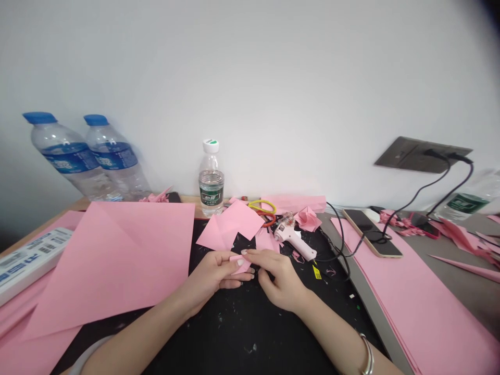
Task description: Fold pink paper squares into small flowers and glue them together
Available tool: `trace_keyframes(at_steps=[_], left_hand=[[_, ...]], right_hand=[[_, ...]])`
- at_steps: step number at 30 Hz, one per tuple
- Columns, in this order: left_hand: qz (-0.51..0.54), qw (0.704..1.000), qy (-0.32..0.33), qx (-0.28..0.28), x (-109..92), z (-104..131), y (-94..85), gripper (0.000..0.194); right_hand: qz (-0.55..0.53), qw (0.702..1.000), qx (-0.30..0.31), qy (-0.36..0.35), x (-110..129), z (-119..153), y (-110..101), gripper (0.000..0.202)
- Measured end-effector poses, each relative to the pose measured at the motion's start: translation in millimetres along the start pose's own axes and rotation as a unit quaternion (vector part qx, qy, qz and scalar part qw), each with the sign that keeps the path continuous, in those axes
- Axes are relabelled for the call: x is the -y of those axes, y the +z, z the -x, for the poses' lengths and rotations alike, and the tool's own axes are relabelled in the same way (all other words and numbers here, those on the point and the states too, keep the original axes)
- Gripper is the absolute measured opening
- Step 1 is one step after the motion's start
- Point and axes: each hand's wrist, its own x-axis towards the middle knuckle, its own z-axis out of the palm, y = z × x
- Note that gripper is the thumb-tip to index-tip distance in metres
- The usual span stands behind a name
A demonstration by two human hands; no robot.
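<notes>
A small folded piece of pink paper (242,264) sits between my two hands, above the black mat (234,333). My left hand (216,273) is closed on it, with the thumb on top and the fingers underneath. From the other side, my right hand (278,276) reaches in with bent fingers, their tips at the paper's upper right edge. Its thumb points down below the fingers. Just behind the hands lie square pink sheets (232,225), overlapping one another. To their right rests a pale pink glue gun (295,240) with a black cord.
Large pink sheets (128,255) and a white box (35,263) cover the left side. A water bottle (211,182) and two tilted larger bottles (113,156) stand by the wall. Scissors (265,208) lie behind. At right are a phone (371,234), cables and a pink paper stack (433,302).
</notes>
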Motion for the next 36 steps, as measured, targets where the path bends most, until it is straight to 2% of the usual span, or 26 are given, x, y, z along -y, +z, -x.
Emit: trace_keyframes(at_steps=[3,5,8,12,23,25,28,30,33,36], left_hand=[[-0.037,0.999,-0.003,0.011,-0.8,1.6,2.1,0.027],[-0.061,0.998,-0.005,0.030,-1.2,2.6,3.8,0.026],[-0.084,0.994,0.000,0.064,-1.1,3.5,5.4,0.022],[-0.087,0.992,0.005,0.091,-0.2,3.9,4.7,0.019],[-0.042,0.992,0.005,0.119,-4.2,7.9,4.9,0.025],[-0.024,0.996,0.005,0.091,-3.1,6.2,6.3,0.028],[-0.028,0.999,0.028,-0.002,-0.6,1.8,6.1,0.024],[-0.041,0.997,0.054,-0.035,0.6,-0.7,4.2,0.019],[-0.069,0.993,0.088,-0.044,1.3,-2.1,1.6,0.016],[-0.112,0.982,0.127,-0.079,2.0,-1.6,1.3,0.018]], right_hand=[[-0.061,0.993,-0.035,0.095,0.0,-2.1,0.5,0.025],[-0.072,0.989,-0.023,0.129,-0.2,-3.7,1.1,0.007],[-0.077,0.986,0.052,0.139,0.3,-5.4,2.1,0.025],[-0.148,0.969,0.110,0.167,2.3,-6.3,2.4,0.032],[-0.261,0.942,0.071,0.199,-1.5,-2.8,6.7,0.035],[-0.241,0.950,0.035,0.193,-0.6,-4.5,5.9,0.037],[-0.177,0.966,-0.021,0.185,1.4,-7.1,4.2,0.039],[-0.163,0.969,-0.022,0.186,2.2,-7.7,4.0,0.035],[-0.175,0.963,0.001,0.203,2.6,-6.2,6.3,0.026],[-0.163,0.961,-0.020,0.222,3.0,-2.8,11.3,0.027]])
